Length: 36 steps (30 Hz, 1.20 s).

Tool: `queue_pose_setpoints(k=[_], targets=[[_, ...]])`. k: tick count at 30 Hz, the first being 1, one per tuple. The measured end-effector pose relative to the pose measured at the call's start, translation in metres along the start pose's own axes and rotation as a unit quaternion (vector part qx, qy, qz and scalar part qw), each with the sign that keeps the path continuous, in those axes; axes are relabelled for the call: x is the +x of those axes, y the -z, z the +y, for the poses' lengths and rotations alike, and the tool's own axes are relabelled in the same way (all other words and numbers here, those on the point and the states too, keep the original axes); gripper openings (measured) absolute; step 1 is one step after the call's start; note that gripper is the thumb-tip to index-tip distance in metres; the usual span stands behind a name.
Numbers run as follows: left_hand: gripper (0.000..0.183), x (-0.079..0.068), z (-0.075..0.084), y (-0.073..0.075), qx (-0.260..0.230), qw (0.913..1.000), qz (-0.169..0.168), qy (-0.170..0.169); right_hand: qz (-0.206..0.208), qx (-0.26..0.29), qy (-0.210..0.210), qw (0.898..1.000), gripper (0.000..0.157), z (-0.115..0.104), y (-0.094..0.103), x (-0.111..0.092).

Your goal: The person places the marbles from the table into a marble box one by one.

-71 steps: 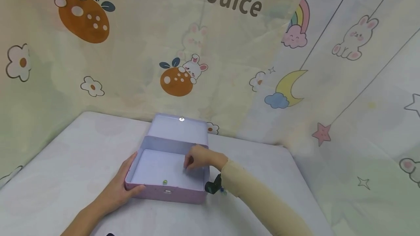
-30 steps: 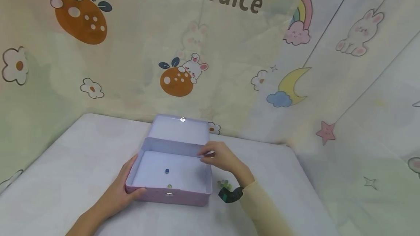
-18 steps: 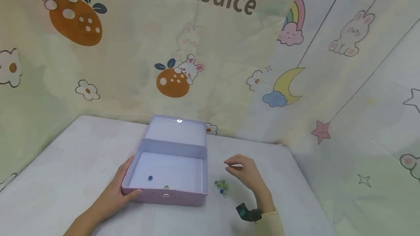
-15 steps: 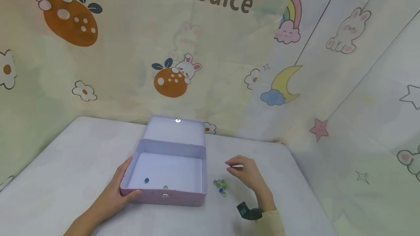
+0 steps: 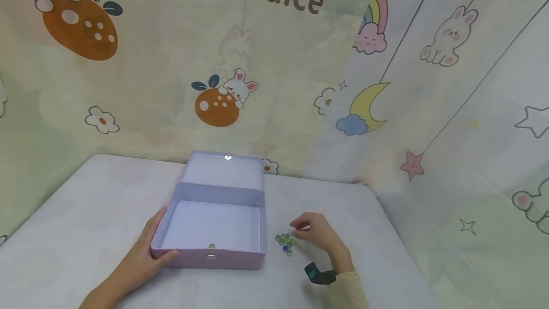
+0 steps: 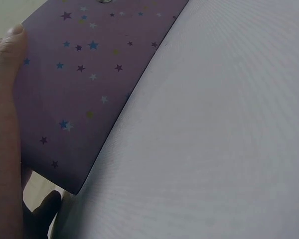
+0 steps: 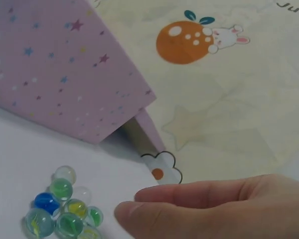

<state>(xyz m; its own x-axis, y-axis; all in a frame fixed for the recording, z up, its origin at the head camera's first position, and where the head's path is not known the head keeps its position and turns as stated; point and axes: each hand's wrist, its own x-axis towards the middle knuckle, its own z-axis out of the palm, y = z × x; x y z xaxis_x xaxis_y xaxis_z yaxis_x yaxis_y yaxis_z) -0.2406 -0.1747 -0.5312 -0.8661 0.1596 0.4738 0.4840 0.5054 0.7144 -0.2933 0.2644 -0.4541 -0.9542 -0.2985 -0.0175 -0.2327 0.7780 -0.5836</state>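
A lilac metal box [image 5: 231, 259] with star prints stands with its lid [image 5: 223, 170] tipped back. Inside, a green marble [image 5: 212, 246] lies by the front wall; no blue marble shows in there. My left hand [image 5: 137, 261] grips the box's left front corner, thumb on the front wall and fingers along the left side. Beside the box's right wall lies a cluster of several glass marbles, among them a blue marble [image 7: 47, 204] and a green marble [image 7: 61, 189]. Just right of them is my right hand [image 5: 319, 235], thumb and forefinger apart, nothing between them.
A white cloth-covered table [image 5: 116, 194] carries everything. Behind it hangs a printed curtain [image 5: 163, 61] with rabbits and fruit, close to the lid's far edge. A dark device [image 5: 319, 274] is strapped to my right wrist.
My right hand has withdrawn from inside the box and come down beside the marbles. A blue marble rolled forward and left in the box, then out of sight. My left hand kept its grip.
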Motion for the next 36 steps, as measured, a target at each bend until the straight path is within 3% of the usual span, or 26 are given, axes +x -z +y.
queue_pose_setpoints(k=[6, 15, 30, 36], targets=[[0.107, 0.0, -0.002, 0.001, 0.003, 0.9999, -0.006, 0.012, -0.033, -0.031, -0.02, 0.999, 0.017, -0.001, -0.006, 0.0], [0.105, 0.0, -0.001, 0.002, -0.005, 0.9995, -0.016, 0.028, -0.043, -0.053, -0.035, 0.997, 0.018, -0.006, -0.007, -0.001], [0.107, 0.003, 0.001, 0.006, 0.0, 0.9999, -0.006, 0.009, -0.031, -0.087, -0.043, 0.995, 0.017, -0.009, -0.013, 0.006], [0.107, 0.0, 0.003, 0.001, -0.011, 0.9998, -0.011, 0.013, -0.019, -0.096, -0.018, 0.995, 0.025, -0.005, -0.014, 0.004]])
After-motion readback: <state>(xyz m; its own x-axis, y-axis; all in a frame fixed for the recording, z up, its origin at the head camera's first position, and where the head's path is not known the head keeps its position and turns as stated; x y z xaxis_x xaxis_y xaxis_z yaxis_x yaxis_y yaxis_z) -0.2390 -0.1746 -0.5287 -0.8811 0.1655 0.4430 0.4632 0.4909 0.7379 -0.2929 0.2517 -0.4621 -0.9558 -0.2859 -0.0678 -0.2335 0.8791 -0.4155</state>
